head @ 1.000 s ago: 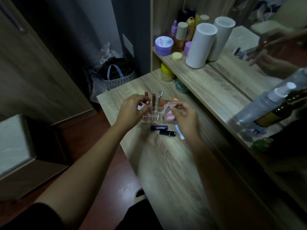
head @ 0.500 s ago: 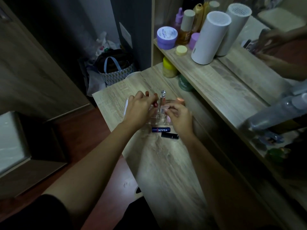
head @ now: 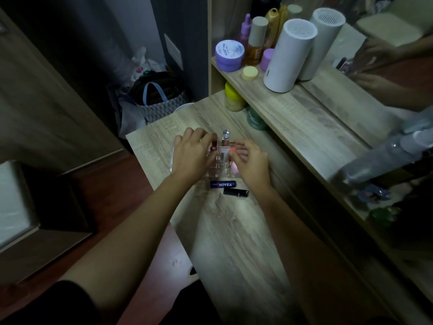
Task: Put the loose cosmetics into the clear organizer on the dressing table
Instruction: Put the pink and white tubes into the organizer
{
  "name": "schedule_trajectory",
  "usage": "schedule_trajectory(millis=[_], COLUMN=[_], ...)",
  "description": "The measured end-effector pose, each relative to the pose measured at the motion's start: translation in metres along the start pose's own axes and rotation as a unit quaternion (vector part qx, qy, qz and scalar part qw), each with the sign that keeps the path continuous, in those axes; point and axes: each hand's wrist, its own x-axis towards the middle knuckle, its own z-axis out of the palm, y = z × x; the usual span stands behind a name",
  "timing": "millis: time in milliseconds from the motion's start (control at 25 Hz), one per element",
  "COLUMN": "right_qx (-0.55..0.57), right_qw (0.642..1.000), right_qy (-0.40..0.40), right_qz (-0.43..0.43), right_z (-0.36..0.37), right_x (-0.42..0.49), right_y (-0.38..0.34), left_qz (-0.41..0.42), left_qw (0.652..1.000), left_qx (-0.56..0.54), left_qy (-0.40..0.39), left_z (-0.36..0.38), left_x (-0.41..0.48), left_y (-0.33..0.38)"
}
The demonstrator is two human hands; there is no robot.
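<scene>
A clear organizer [head: 216, 171] stands on the wooden dressing table [head: 234, 231]. My left hand [head: 189, 156] grips its left side, fingers beside a red lipstick [head: 213, 146] standing in it. A silver-capped tube [head: 225, 137] stands upright at its back. My right hand [head: 250, 163] pinches the orange-capped end of a small white tube [head: 223, 156] that stands in a front slot. Something pink [head: 235, 169] shows under that hand. In front of the organizer lie a blue Nivea lip balm [head: 223, 184] and a black lipstick [head: 235, 192], both loose on the table.
A raised shelf [head: 293, 113] runs along the right with a purple jar [head: 229, 55], bottles and two white cylinders [head: 289, 55], backed by a mirror. A yellow-lidded jar [head: 233, 97] and green jar [head: 255, 118] sit below it. A spray bottle [head: 379, 160] lies right. A bag [head: 159, 99] is on the floor.
My right hand has brought the white tube from above the organizer down into a front slot. My left hand has stayed on the organizer's left side. The camera has shifted slightly.
</scene>
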Motion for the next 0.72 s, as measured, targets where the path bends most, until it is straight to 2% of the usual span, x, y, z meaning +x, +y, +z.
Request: schedule_trajectory(millis=[160,280,360,440,520,720], right_qx=[0.004,-0.025,-0.048,-0.07,-0.083,-0.099], right_qw=[0.998,0.99,0.984,0.982,0.981,0.977], right_qy=[0.046,0.108,0.08,0.009,-0.026,-0.026], right_qz=[0.031,0.091,0.15,0.175,0.171,0.187], right_z=[-0.023,-0.042,-0.038,-0.031,-0.027,-0.03], right_x=[-0.02,-0.053,-0.065,-0.075,-0.076,-0.08], right_y=[0.017,0.044,0.058,0.064,0.063,0.066], left_qz=[0.016,0.077,0.073,0.04,0.024,-0.02], left_qw=[0.997,0.988,0.983,0.981,0.98,0.978], left_qx=[-0.077,-0.127,-0.113,-0.093,-0.079,-0.103], left_qy=[0.02,-0.049,-0.122,-0.164,-0.183,-0.178], left_z=[0.006,0.019,0.034,0.045,0.052,0.049], left_x=[-0.028,-0.061,-0.068,-0.074,-0.071,-0.078], left_y=[-0.001,0.013,0.014,0.013,0.011,0.0])
